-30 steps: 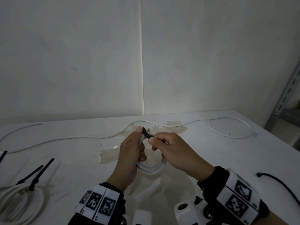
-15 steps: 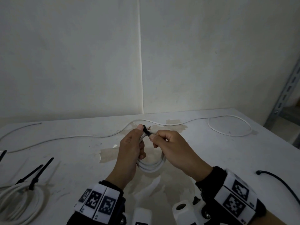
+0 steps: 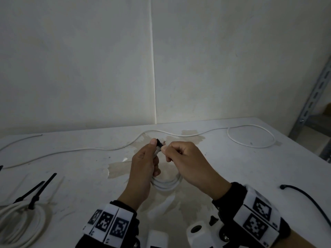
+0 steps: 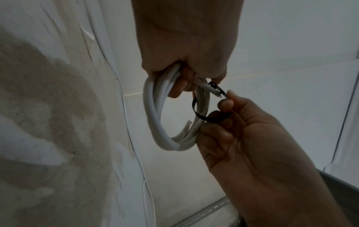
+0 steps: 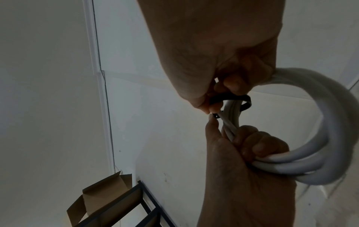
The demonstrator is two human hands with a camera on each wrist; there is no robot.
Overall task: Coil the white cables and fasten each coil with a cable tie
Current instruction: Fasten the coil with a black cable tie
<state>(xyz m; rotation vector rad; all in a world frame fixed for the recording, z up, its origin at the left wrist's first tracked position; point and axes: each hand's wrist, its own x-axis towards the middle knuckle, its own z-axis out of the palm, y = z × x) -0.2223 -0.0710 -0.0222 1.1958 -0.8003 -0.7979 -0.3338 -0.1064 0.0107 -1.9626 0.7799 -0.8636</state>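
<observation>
A small white cable coil [image 3: 166, 185] hangs from my left hand [image 3: 152, 145], which grips its strands in curled fingers above the table's middle. A black cable tie [image 3: 158, 142] is looped round the coil's strands just above that grip. In the left wrist view the tie [image 4: 200, 116] forms a loose ring round the coil [image 4: 155, 122]. My right hand [image 3: 167, 150] pinches the tie's strap between thumb and fingers. In the right wrist view the tie [image 5: 229, 98] arcs over the coil [image 5: 330, 122], and my left thumb touches its head.
A loose white cable [image 3: 89, 150] runs along the back of the table [image 3: 232, 167] to a loop [image 3: 250, 135] at the right. A tied coil [image 3: 19, 222] with black ties [image 3: 35, 190] lies front left. A spare black tie [image 3: 308, 196] lies right, beside a metal shelf upright [image 3: 313, 97].
My right fingers have moved slightly closer to my left thumb along the tie. Both hands keep their hold, and the coil hangs as before.
</observation>
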